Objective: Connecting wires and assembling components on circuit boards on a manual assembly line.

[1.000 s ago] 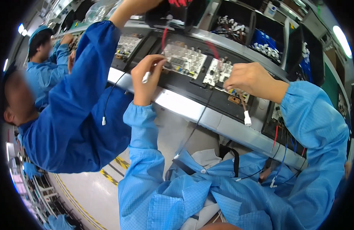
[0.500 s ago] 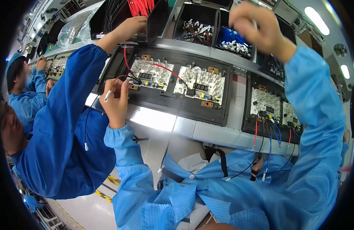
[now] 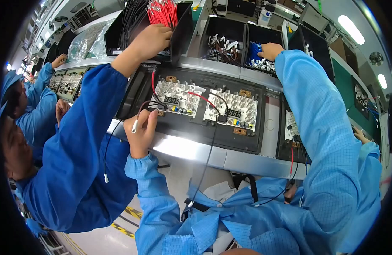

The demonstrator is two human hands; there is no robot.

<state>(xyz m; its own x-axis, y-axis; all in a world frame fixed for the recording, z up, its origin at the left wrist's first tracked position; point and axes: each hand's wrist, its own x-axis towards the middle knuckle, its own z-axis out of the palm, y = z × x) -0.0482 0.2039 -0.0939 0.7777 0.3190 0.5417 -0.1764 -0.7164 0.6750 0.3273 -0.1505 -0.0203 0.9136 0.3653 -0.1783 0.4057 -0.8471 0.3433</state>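
Observation:
My left hand [image 3: 141, 132] is closed in a pinch at the near edge of the left circuit board [image 3: 179, 98], holding a brown wire [image 3: 141, 111] with a white terminal end. My right hand [image 3: 271, 51] reaches into the black bin of blue wires [image 3: 254, 52]; its fingers curl onto them, fingertips partly hidden. A second white circuit board [image 3: 236, 106] lies beside the first in a black fixture [image 3: 196, 121]. Both boards carry small displays and rows of clear parts. Red wires [image 3: 204, 98] cross them, and a black wire [image 3: 206, 165] hangs over the front edge.
At my left a person in dark blue reaches a hand [image 3: 151, 42] into a black bin of red wires [image 3: 163, 15]. A bin of brown wires [image 3: 225, 51] stands beside the blue ones. Another fixture [image 3: 285, 148] with wired boards sits partly behind my right arm.
My right hand has come down from above the bins into the blue wires. My left hand still pinches the brown wire. The view has shifted slightly.

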